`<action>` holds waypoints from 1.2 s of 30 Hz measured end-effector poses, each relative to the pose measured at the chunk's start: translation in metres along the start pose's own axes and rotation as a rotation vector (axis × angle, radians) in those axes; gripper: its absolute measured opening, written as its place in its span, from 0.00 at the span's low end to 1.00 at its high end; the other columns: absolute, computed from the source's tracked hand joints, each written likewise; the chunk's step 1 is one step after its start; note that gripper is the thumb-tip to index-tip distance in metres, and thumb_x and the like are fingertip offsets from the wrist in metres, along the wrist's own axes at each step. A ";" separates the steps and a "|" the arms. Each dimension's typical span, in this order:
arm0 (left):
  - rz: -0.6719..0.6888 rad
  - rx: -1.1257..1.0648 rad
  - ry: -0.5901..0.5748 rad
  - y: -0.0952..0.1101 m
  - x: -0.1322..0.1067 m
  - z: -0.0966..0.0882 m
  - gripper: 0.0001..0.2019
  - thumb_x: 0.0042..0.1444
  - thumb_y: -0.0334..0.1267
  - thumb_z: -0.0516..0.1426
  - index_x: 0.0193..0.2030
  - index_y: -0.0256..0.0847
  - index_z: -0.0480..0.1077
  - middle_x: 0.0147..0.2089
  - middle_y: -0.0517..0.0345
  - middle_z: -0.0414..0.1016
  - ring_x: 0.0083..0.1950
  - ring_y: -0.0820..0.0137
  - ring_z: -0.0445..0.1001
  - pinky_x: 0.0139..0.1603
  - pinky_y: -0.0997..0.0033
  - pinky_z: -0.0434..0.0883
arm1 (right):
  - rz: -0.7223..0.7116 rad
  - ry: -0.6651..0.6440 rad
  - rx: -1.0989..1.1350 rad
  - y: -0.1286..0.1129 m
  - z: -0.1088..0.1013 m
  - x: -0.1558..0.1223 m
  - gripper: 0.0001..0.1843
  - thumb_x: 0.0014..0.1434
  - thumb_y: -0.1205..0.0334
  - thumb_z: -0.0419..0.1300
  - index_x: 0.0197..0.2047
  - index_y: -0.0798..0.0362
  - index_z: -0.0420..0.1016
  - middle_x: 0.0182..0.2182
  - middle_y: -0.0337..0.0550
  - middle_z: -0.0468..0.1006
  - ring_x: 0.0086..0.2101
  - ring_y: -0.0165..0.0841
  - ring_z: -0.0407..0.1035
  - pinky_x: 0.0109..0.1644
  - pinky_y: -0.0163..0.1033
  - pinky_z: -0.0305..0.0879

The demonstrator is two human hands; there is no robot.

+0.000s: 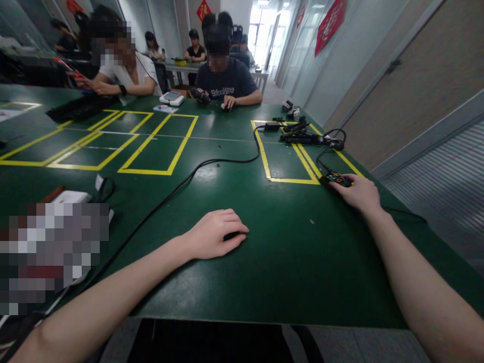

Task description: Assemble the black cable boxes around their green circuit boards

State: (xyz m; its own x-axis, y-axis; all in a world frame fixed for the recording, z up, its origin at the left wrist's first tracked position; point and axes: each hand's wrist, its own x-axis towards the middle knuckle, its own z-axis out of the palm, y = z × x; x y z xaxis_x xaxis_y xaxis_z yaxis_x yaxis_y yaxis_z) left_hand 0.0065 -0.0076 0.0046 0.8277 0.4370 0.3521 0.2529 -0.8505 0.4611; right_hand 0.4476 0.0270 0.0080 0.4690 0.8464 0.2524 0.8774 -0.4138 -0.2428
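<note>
Though my right hand (361,193) holds the dark gadget (336,178) near the bench's (287,272) right edge, fingers closed round it, I judge only the grip done: cables (300,135) lie heaped beyond, untouched; my left hand (216,234) rests half-curled, seemingly empty.

Tabletop (283,237) passable between left hand (217,234), right hand (359,192); cable bundle (302,137) blocks far right.

Dim overall, far window (258,22) glaring (overexposed)
</note>
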 end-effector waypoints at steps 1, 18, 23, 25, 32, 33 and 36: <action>-0.002 0.001 0.000 0.000 0.000 0.000 0.11 0.71 0.37 0.55 0.48 0.39 0.79 0.42 0.52 0.82 0.45 0.65 0.79 0.49 0.66 0.76 | -0.014 -0.015 0.005 -0.008 0.003 -0.002 0.24 0.60 0.51 0.66 0.53 0.60 0.82 0.43 0.61 0.84 0.40 0.47 0.76 0.36 0.43 0.64; -0.020 0.039 0.149 0.003 -0.001 0.000 0.20 0.67 0.44 0.60 0.63 0.41 0.73 0.54 0.46 0.80 0.56 0.59 0.76 0.58 0.55 0.74 | -1.164 -0.470 0.575 -0.133 0.002 -0.133 0.16 0.64 0.60 0.68 0.54 0.50 0.78 0.41 0.45 0.82 0.39 0.37 0.79 0.40 0.38 0.75; -0.066 0.082 0.059 0.002 -0.003 0.001 0.24 0.64 0.49 0.63 0.63 0.42 0.73 0.51 0.48 0.82 0.53 0.59 0.78 0.57 0.55 0.72 | -1.184 -0.451 0.582 -0.133 0.001 -0.138 0.14 0.66 0.58 0.66 0.53 0.51 0.78 0.40 0.45 0.82 0.38 0.36 0.78 0.39 0.38 0.74; -0.092 0.097 0.058 0.000 -0.003 0.002 0.27 0.63 0.49 0.65 0.66 0.42 0.71 0.55 0.46 0.82 0.58 0.56 0.78 0.64 0.48 0.69 | -1.175 -0.412 0.610 -0.133 0.002 -0.136 0.14 0.66 0.57 0.66 0.53 0.51 0.77 0.42 0.47 0.82 0.40 0.37 0.79 0.41 0.39 0.76; -0.163 0.081 -0.027 -0.007 -0.005 0.004 0.39 0.62 0.56 0.65 0.75 0.46 0.60 0.73 0.42 0.68 0.76 0.52 0.64 0.77 0.41 0.57 | -1.176 -0.356 0.619 -0.133 0.004 -0.133 0.12 0.65 0.58 0.66 0.51 0.49 0.78 0.47 0.49 0.81 0.44 0.39 0.80 0.44 0.40 0.79; -0.168 0.082 -0.030 -0.007 -0.005 0.003 0.40 0.62 0.56 0.65 0.76 0.46 0.59 0.74 0.42 0.67 0.76 0.52 0.64 0.77 0.41 0.57 | -1.172 -0.349 0.626 -0.132 0.005 -0.133 0.13 0.65 0.58 0.66 0.52 0.49 0.78 0.48 0.50 0.81 0.44 0.39 0.80 0.44 0.40 0.79; -0.175 0.086 -0.029 -0.011 -0.005 0.003 0.42 0.61 0.58 0.65 0.77 0.46 0.57 0.75 0.41 0.64 0.77 0.52 0.62 0.77 0.42 0.58 | -1.136 -0.339 0.672 -0.130 0.010 -0.131 0.17 0.64 0.57 0.68 0.55 0.48 0.77 0.49 0.49 0.81 0.46 0.41 0.80 0.47 0.43 0.80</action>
State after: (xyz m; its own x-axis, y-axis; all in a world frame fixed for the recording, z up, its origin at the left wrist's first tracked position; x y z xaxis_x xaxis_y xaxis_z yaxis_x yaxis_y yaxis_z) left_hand 0.0007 -0.0019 -0.0045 0.7810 0.5731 0.2483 0.4353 -0.7846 0.4415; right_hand 0.2714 -0.0264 -0.0025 -0.6053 0.6882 0.4001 0.4962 0.7192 -0.4864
